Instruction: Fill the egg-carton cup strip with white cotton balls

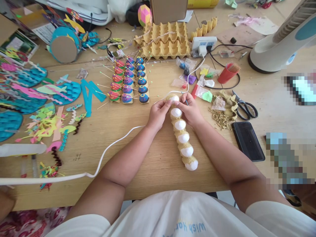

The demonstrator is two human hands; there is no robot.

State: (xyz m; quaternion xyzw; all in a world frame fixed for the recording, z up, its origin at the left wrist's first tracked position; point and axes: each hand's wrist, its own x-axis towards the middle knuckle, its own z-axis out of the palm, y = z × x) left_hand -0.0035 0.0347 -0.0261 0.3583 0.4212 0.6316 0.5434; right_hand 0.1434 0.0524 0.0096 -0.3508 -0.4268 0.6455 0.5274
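A strip of egg carton [181, 131] lies lengthwise on the table in front of me, with a white, clay-like patch on each of its several bumps. My left hand [159, 113] grips the far end from the left, its thumb on the top patch. From the right, my right hand [189, 108] pinches that same end, its thumb close to the left one. A thin blue stick [186, 102] pokes out by the right fingers; its other part is hidden. The fingertips partly cover the white patch between them.
Painted carton strips [128, 79] with pins stand beyond my hands. Behind them are egg trays [164, 39] and a power strip [204, 42]. To the right lie clay packets [207, 95], scissors [244, 107] and a phone [248, 141]. A white cable [106, 148] crosses the left side.
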